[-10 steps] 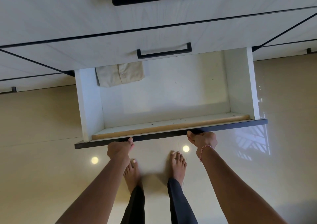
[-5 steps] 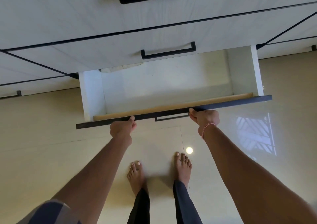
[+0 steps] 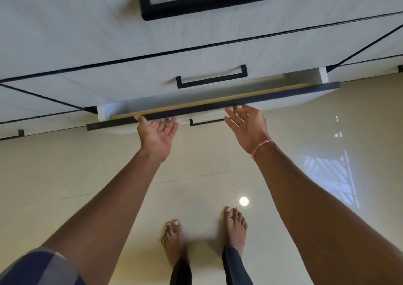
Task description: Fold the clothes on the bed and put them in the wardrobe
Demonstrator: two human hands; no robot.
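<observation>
As the drawer [image 3: 272, 96] slides almost shut, where a second ago it stood wide open, we let go. The left grip [image 3: 158, 135] and right grip [image 3: 246, 127] are spread flat, palms up, holding nothing, just at its dark front edge. The folded shirt we saw inside is now hidden within the wardrobe [image 3: 87, 34]. This garment, we judge, is stowed.

Pale grey woodgrain wardrobe [image 3: 87, 34] with black handles [image 3: 211, 82], a black-edged drawer [image 3: 218, 108], glossy beige floor tiles [image 3: 65, 164], a red-and-white wrist thread [image 3: 261, 147].
</observation>
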